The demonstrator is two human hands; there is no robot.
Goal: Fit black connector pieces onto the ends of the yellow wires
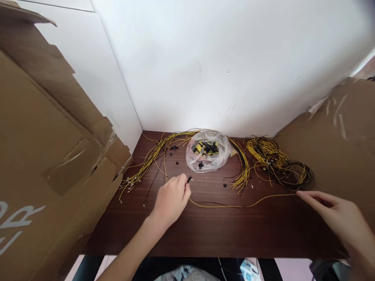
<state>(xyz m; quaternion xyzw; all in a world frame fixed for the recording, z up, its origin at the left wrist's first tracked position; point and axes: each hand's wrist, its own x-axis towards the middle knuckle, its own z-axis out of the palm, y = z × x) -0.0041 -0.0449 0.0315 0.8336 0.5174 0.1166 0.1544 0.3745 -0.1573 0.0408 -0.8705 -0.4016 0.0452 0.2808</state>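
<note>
A: Left hand (171, 200), just in front of the bag (207, 156): fingers pinched on a small black connector (190, 179), wire (234, 204) trailing right.
B: Right hand (336, 212)?
A: Fingers together at the wire's far end, pulling it straight, prob. Grip itself hard to see.
B: Behind?
A: Bundles (278, 162) either side of bag; bag contents unclear.

- Table (222, 230): dark reddish-brown, wood grain
- Single wire (234, 205): yellow, with a black connector (189, 179)
- Wire bundle (152, 158): yellow, white tips
- Wire coil (278, 162): yellow mixed with black
- Plastic bag (208, 156): clear, black and yellow pieces inside
- Cardboard (43, 156): plain brown, white lettering
- Wall (222, 66): white
</note>
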